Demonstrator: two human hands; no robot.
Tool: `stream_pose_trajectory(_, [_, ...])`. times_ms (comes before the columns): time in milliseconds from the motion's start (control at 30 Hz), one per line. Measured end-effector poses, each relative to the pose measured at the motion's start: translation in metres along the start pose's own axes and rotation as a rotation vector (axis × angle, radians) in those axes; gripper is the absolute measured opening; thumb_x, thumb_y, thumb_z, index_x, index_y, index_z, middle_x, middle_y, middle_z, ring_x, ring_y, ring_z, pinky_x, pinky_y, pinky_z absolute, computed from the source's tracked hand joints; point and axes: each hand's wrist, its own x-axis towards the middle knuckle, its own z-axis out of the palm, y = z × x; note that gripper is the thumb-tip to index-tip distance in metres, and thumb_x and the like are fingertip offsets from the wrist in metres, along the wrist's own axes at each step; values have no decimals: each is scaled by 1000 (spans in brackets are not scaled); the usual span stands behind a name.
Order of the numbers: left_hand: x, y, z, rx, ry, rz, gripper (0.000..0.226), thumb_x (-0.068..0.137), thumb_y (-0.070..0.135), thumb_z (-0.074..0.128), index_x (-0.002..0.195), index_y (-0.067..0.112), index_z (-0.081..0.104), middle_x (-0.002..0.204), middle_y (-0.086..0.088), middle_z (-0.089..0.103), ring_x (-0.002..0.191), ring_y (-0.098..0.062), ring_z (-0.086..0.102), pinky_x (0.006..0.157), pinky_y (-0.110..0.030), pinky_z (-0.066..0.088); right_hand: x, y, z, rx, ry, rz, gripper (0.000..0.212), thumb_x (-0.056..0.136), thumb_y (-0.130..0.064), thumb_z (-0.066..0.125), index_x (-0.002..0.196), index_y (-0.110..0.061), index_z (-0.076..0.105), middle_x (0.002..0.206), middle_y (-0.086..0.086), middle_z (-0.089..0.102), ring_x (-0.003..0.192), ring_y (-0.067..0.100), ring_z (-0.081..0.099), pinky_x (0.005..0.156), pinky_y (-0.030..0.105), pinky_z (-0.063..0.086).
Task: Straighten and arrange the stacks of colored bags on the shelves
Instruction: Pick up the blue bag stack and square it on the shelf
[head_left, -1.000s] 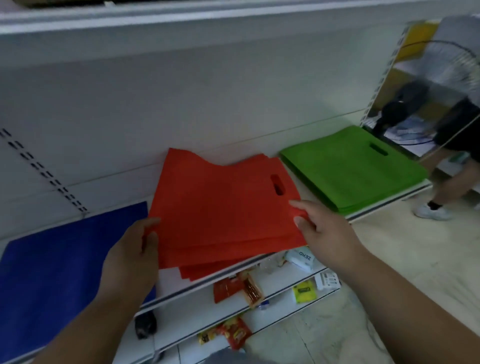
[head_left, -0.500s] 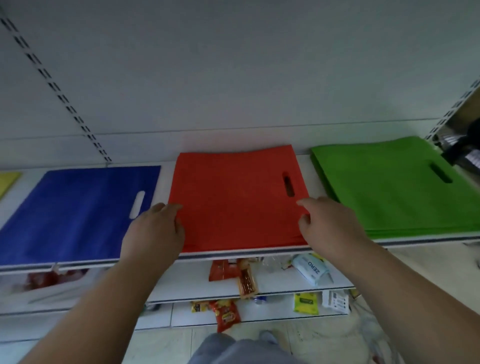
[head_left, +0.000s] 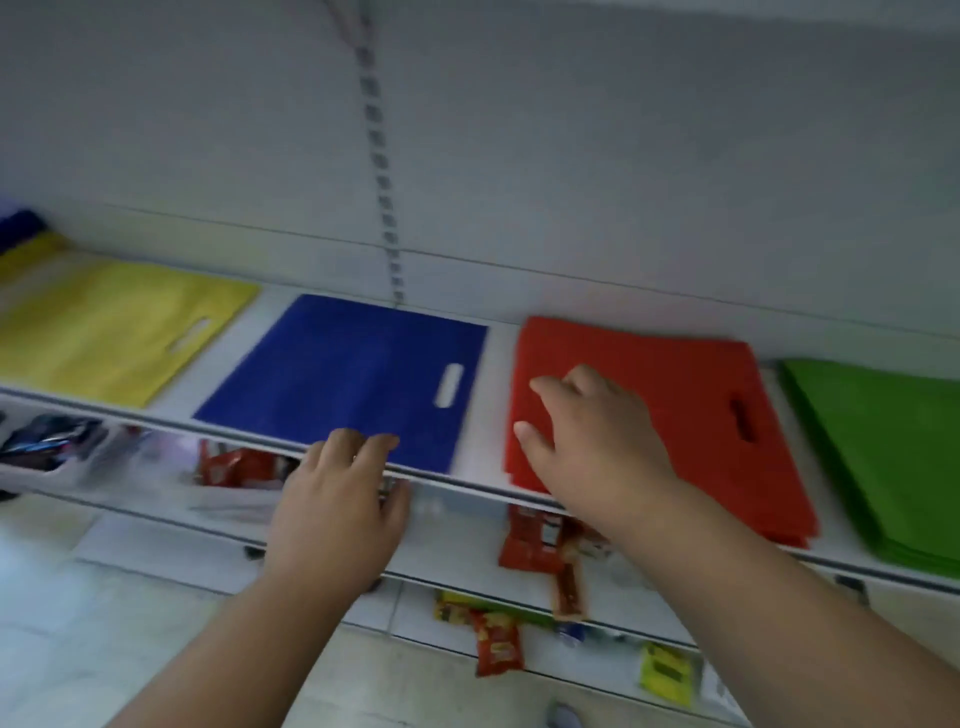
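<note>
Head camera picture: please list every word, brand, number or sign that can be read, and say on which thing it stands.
No text can be read in this picture.
Red snack packets under the shelf: print is blurred.
Red packet lower down: yellow print, too blurred.
Yellow packet: dark mark, too small to read.
Yellow bags, blue bags, red bags, green bags: plain, no print.

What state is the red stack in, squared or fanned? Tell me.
Slightly fanned. The red stack lies flat, but lower bags' edges peek out along its front and left sides, beneath the right hand.
</note>
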Motion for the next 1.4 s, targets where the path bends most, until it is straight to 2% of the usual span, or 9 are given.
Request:
stream_pose_trajectory(167, [-47, -159, -50, 107, 48, -143, 36, 79, 32, 70, 113, 22, 62, 104, -3, 62, 92, -27, 58, 74, -39, 51, 40, -165, 8, 122, 21, -164, 49, 96, -51, 43, 135, -22, 48, 120, 4, 52, 110, 27, 52, 92, 42, 44])
stream_pose_trajectory(367, [-98, -317, -118, 157, 54, -362, 37, 87, 36, 60, 122, 24, 60, 103, 0, 60, 92, -25, 59, 76, -37, 50, 71, -349, 10, 232, 25, -337, 47, 96, -51, 46, 129, -20, 55, 121, 7, 55, 106, 29, 54, 87, 44, 47])
stream_pose_trajectory(567, [-100, -415, -146, 107, 113, -485, 38, 84, 31, 69, 120, 23, 63, 104, 2, 63, 96, -24, 60, 78, -39, 52, 117, -457, 17, 270, 8, -436, 51, 96, -52, 44, 133, -19, 56, 119, 9, 58, 111, 29, 55, 90, 44, 46])
stream_pose_trajectory(767, [-72, -514, -154, 89, 170, -563, 38, 85, 38, 53, 120, 24, 62, 103, 4, 61, 93, -21, 60, 76, -36, 51, 190, -562, 50, 283, -31, -519, 51, 96, -52, 43, 134, -19, 54, 122, 8, 56, 112, 28, 53, 91, 41, 45])
stream_pose_trajectory(900, [-54, -577, -175, 86, 159, -583, 39, 84, 38, 54, 119, 24, 63, 101, 7, 61, 90, -18, 62, 73, -32, 51, 232, -631, 55, 279, -83, -526, 48, 95, -54, 42, 128, -21, 55, 118, 5, 55, 106, 28, 54, 89, 41, 46])
stream_pose_trajectory(1067, [-20, -665, -186, 42, 148, -578, 36, 88, 38, 51, 121, 27, 60, 107, 10, 61, 95, -16, 61, 76, -33, 50, 274, -707, 73, 255, -96, -490, 52, 95, -56, 40, 132, -22, 53, 122, 3, 54, 110, 24, 53, 92, 43, 46])
stream_pose_trajectory(1233, [30, -762, -190, -74, 81, -456, 35, 94, 37, 53, 129, 32, 54, 120, 12, 57, 108, -15, 57, 81, -32, 48, 296, -756, 98, 214, -57, -277, 54, 96, -54, 41, 136, -20, 52, 130, 5, 54, 118, 24, 50, 95, 38, 43])
stream_pose_trajectory(1333, [62, -812, -194, -46, 66, -318, 32, 91, 32, 60, 122, 27, 61, 106, 5, 61, 96, -21, 59, 71, -32, 45, 302, -771, 102, 202, -40, -130, 54, 96, -53, 43, 135, -18, 54, 130, 7, 56, 119, 26, 51, 96, 40, 44])
stream_pose_trajectory(1400, [84, -838, -196, 2, 60, -228, 32, 87, 34, 58, 117, 24, 64, 98, 3, 63, 89, -24, 60, 68, -33, 45, 306, -775, 102, 182, -28, -32, 55, 96, -54, 43, 135, -18, 53, 131, 7, 56, 120, 26, 50, 97, 40, 44])
